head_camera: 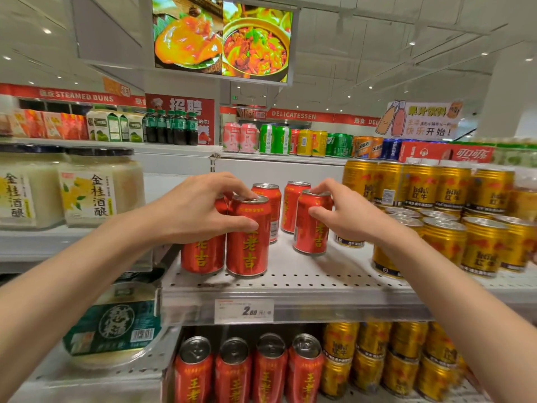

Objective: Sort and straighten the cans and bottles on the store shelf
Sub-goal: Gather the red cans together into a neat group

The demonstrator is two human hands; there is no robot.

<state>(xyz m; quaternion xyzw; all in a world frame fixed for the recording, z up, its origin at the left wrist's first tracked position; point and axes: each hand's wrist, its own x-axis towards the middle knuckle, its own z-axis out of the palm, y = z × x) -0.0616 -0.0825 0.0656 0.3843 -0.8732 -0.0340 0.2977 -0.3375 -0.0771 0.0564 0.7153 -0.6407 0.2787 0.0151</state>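
Fingers of the left hand (200, 209) are clamped on a front red can (247, 237), the right hand (343, 212) on another red can (311, 225) at frame centre, for alignment on the shelf (290, 283).

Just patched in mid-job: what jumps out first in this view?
Two hands meet at the middle shelf: the left hand holds the front red can, the right hand holds another red can beside it. Gold cans crowd the right, and a bright food screen hangs overhead.
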